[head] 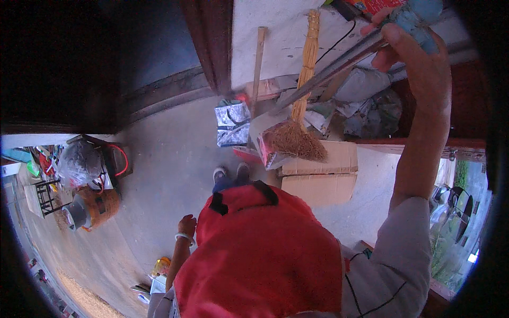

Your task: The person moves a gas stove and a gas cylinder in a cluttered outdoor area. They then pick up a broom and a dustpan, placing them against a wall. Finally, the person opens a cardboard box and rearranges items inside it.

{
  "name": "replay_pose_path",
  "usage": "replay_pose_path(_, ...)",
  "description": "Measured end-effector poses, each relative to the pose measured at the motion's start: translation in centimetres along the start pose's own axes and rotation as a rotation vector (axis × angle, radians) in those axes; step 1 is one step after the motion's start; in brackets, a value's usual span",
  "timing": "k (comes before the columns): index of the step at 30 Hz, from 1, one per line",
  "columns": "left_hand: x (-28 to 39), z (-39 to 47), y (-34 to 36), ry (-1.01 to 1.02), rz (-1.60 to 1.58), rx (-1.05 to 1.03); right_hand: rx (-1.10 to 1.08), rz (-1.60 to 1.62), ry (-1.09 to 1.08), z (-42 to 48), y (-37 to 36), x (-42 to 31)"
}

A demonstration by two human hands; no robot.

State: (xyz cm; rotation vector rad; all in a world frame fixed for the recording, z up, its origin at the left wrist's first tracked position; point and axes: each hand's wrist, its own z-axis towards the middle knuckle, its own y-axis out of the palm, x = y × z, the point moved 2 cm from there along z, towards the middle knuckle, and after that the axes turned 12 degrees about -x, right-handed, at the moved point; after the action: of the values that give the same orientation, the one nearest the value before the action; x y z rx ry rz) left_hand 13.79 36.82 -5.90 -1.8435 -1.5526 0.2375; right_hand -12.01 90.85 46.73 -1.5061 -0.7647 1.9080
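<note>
Raised at the upper right, my right hand point(413, 51) has its fingers curled around a crumpled light-blue item point(417, 28), whose kind I cannot make out. A long dark pole point(330, 75) runs from beside its fingertips down to the left; whether they touch it is unclear. Below the pole, a straw broom point(308, 63) stands upright with its bristles down, over a pinkish dustpan-like thing point(266, 149). My left hand point(187, 225), with a pale bangle at the wrist, hangs low beside the red apron point(258, 250). Its fingers are curled and nothing shows in them.
A patterned bag point(233, 124) stands on the concrete floor point(159, 159) by a wooden stick point(258, 59). Right of the feet lies a cardboard box point(320, 179). Filled sacks point(362, 87) sit by the wall. An orange gas cylinder point(99, 206) is at the left.
</note>
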Motion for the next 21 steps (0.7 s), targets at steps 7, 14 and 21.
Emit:
replay_pose_path(7,-0.5,-1.5,-0.6,-0.004,-0.013,-0.052,0.031,-0.163,0.021,-4.1,1.2,-4.0)
replay_pose_path(14,-3.4,0.4,-0.2,0.029,-0.572,0.185,0.139,-0.116,0.145,-8.0,6.3,-13.4)
replay_pose_path(21,1.7,-6.0,-12.2,0.025,-0.739,0.312,0.049,-0.289,-0.093,-12.1,11.2,-18.4)
